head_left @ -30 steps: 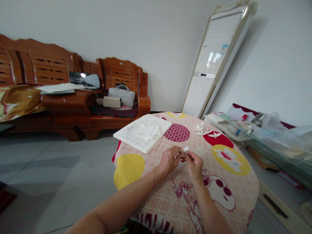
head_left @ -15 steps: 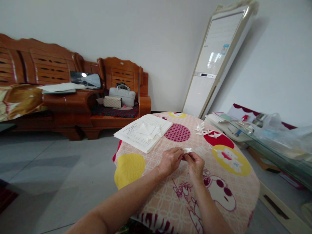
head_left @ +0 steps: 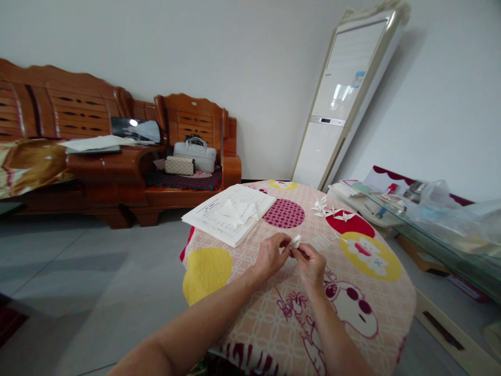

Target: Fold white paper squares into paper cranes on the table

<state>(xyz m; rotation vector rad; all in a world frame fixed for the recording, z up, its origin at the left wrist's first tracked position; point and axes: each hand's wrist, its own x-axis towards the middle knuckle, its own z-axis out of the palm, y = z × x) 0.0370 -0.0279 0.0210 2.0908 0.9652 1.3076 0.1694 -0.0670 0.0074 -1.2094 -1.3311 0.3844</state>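
Between the fingers of our left hand [head_left: 270,257] and right hand [head_left: 312,263], closed to a pinch, we hold a small folded paper [head_left: 296,241] over the cloth-covered desk [head_left: 270,318], with white folded figures [head_left: 344,216] beyond them rightward and printed sheets [head_left: 209,216] beyond them leftward.

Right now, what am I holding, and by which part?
A small white folded paper, pinched at its lower end between the fingertips of your left hand and right hand; which fold is gripped can't be told.
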